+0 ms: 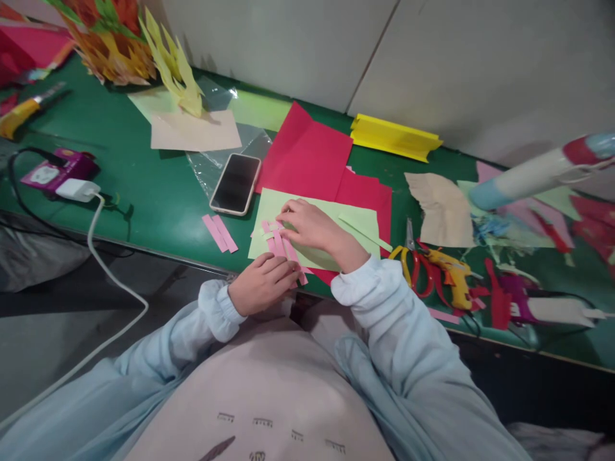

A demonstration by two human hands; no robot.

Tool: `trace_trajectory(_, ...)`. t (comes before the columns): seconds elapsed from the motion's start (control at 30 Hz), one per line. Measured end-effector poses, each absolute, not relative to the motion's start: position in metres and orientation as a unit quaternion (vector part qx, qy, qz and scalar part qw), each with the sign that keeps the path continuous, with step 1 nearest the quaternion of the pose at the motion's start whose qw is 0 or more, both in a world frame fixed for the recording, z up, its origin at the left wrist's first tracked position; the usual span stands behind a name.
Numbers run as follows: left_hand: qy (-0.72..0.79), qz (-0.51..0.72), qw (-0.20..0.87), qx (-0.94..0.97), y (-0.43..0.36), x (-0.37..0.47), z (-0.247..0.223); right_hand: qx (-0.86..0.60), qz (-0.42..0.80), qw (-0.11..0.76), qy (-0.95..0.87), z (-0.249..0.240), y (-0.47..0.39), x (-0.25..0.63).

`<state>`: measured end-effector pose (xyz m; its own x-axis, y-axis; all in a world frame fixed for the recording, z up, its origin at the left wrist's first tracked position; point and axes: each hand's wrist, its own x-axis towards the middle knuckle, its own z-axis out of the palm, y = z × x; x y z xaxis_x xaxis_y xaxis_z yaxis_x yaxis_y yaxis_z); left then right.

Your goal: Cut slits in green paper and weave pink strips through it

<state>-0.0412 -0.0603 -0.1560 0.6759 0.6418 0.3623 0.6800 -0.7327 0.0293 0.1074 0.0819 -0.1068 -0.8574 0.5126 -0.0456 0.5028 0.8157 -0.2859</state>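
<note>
Several pink paper strips lie side by side on a light green sheet, crossed near their upper ends by short pale green strips that look woven through them. My left hand is closed over the lower ends of the pink strips, its fingers bent and together. At the upper end, my right hand has its fingers bent down and pinched on the woven strips; its thumb is mostly hidden. Two loose pink strips rest on the table to the left. A narrow green strip lies right of my right hand.
A phone and red paper lie behind the green sheet. Scissors and a yellow glue gun are at the right. A white cable hangs over the green table's front edge. Paper flames stand at back left.
</note>
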Motion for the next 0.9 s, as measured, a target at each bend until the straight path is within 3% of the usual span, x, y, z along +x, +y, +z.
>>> trace_trajectory(0.37,-0.361,-0.222,0.062,-0.904,-0.063,-0.047,-0.158,-0.247,0.155,0.021,-0.956,-0.111,0.081,0.088)
trace_trajectory(0.5,-0.443,-0.273,0.036,-0.853,-0.061,-0.056,-0.158,-0.243,0.149,0.015,-0.958,-0.113,0.081,0.087)
trace_trajectory(0.9,-0.511,-0.238,0.054,-0.825,-0.056,-0.066,-0.161,-0.228,0.179,0.018,-0.957,-0.114,0.08,0.088)
